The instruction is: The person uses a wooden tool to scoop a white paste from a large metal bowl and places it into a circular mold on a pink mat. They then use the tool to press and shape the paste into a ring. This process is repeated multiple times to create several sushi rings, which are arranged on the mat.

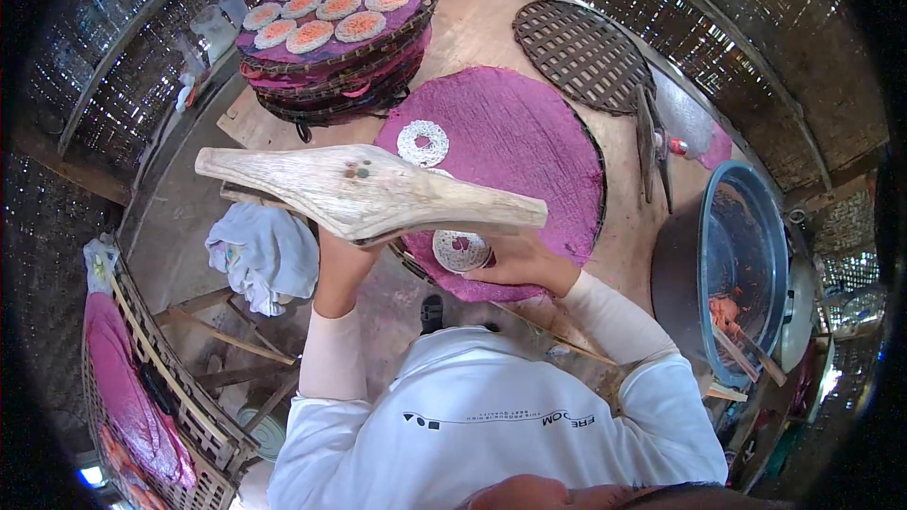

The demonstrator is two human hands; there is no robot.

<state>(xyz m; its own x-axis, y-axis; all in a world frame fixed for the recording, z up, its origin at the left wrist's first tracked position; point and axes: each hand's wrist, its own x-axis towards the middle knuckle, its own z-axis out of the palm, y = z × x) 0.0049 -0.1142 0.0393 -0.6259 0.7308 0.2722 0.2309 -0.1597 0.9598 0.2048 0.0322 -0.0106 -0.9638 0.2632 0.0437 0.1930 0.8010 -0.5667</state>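
A pale wooden press (pixel 378 191) with a wide middle and two tapering handles spans the view in front of me. My left hand (pixel 344 269) is closed under its middle, with the fingers hidden by the wood. Below the press's right end, my right hand (pixel 524 263) has fingers stretched out beside a white lacy ring of strands (pixel 461 251); the handle covers part of this hand. That ring lies near the close edge of a round purple cloth (pixel 529 151). Another white ring (pixel 422 143) lies farther off on the cloth, and a third is mostly behind the press.
Stacked round trays (pixel 331 80) at the far left carry several white rings with orange filling. A woven tray (pixel 581 55) lies at the back. On the right, a deep blue basin (pixel 746 264) holds orange shreds and sticks. A white cloth (pixel 265 250) lies at left.
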